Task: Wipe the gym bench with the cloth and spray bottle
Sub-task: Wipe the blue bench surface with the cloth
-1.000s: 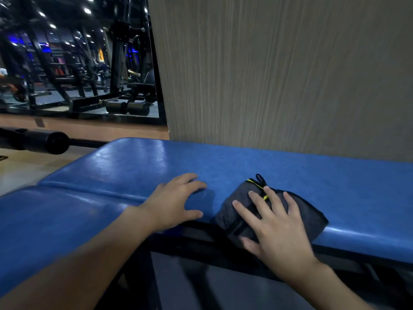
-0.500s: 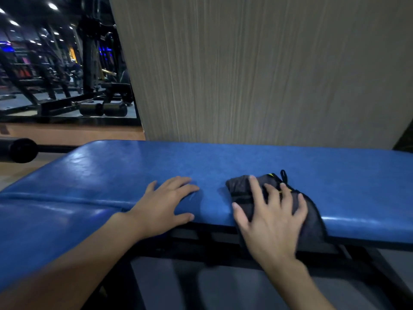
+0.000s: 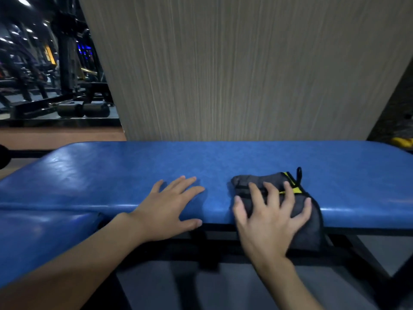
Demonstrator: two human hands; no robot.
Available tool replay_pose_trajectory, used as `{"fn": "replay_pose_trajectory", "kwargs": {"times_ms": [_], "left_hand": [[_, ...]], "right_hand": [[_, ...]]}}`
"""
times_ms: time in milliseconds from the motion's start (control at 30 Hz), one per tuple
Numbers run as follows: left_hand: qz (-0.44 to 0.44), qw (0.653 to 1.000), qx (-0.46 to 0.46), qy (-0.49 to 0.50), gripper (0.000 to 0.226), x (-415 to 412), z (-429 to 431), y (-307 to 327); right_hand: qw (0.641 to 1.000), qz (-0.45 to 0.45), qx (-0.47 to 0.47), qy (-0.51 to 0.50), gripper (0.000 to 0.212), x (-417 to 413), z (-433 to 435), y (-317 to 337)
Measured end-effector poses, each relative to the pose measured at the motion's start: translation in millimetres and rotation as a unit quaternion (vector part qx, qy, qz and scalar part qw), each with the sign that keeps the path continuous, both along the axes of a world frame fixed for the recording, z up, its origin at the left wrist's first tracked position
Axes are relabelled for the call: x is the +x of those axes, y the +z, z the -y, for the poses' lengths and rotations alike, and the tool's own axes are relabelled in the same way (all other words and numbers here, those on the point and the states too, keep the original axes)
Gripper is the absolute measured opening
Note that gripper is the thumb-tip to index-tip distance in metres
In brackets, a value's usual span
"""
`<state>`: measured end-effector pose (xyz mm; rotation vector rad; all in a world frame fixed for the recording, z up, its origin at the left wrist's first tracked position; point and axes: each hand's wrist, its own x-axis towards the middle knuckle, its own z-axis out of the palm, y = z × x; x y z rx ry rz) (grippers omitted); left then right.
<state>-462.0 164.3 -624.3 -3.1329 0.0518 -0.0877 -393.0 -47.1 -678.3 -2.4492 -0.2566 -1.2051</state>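
Note:
A blue padded gym bench (image 3: 138,166) runs across the view in front of me. A dark grey cloth (image 3: 309,224) with a yellow stripe and a black loop lies over the bench's near edge, right of centre, and hangs down its front. My right hand (image 3: 268,218) presses on the cloth with spread fingers. My left hand (image 3: 169,209) rests flat on the bare pad to the left of it, thumb over the front edge. No spray bottle is in view.
A grey wood-grain wall panel (image 3: 245,70) stands right behind the bench. Dark gym machines (image 3: 67,63) and roller pads (image 3: 82,109) fill the back left. A second blue pad section (image 3: 40,240) adjoins at the lower left. Something yellow (image 3: 402,142) lies at the far right.
My right hand has slid the cloth rightward along the bench's front edge and fanned its fingers wider. My left hand has stayed on the pad. The view has shifted slightly.

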Motion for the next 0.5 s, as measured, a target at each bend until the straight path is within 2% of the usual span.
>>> {"fn": "replay_pose_trajectory", "kwargs": {"times_ms": [167,267,367,433,500], "left_hand": [[0.035,0.999,0.020,0.012,0.093,12.5,14.9,0.6],[0.049,0.999,0.009,0.000,0.094,15.2,25.1,1.2],[0.032,0.999,-0.014,-0.015,0.096,24.8,53.1,1.0],[0.042,0.999,0.003,-0.016,0.095,31.1,66.1,-4.2],[0.068,0.997,0.022,-0.029,0.093,36.2,71.4,-8.7]], "right_hand": [[0.986,0.080,-0.127,0.077,0.046,23.9,52.5,-9.4],[0.997,0.050,-0.064,0.010,0.046,36.4,85.5,-6.2],[0.999,0.003,0.012,-0.050,0.043,27.2,64.0,-0.2],[0.999,-0.005,0.001,-0.043,0.043,23.6,55.6,-0.4],[0.998,0.007,-0.060,-0.002,0.045,28.9,72.0,-1.5]]}}
